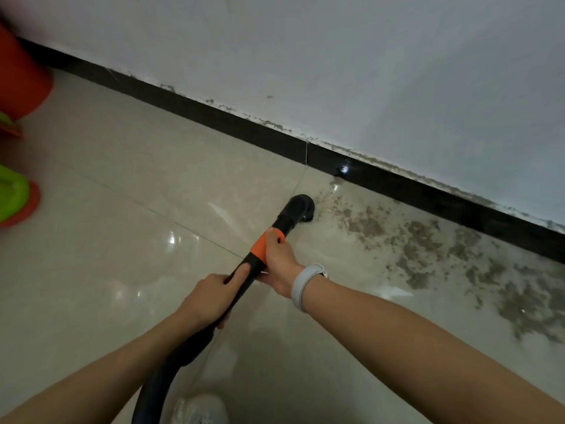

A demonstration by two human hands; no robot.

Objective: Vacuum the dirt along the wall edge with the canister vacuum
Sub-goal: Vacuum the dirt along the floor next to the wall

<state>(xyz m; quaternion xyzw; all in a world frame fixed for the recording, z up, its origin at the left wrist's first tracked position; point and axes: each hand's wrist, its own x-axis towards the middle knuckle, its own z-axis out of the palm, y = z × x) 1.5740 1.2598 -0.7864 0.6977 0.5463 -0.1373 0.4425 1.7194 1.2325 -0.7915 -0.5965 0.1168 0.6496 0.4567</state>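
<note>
- Orange plastic bucket (23, 78) stood at the left edge by the black skirting strip (214, 117); its inside was out of view, so I cannot tell what it held.
- Green-and-orange plastic item (15, 198) lay nearer on the same side, blurred.
- No readable writing or brand showed on anything.
- Black vacuum wand with an orange collar (266, 243) ran from the hands to a round black brush nozzle (301, 209), which sat on the glossy beige floor tiles (122, 179) at the left edge of the dirt, just short of the skirting.
- Grey-brown dirt patches (428, 246) spread along the wall edge to the right of the nozzle.
- Right hand (279, 261), with a white wristband (302, 284), was curled round the orange collar.
- Left hand (214, 298) gripped the black tube just behind it.
- Black hose (165, 371) curved down past a white shoe (198, 408).
</note>
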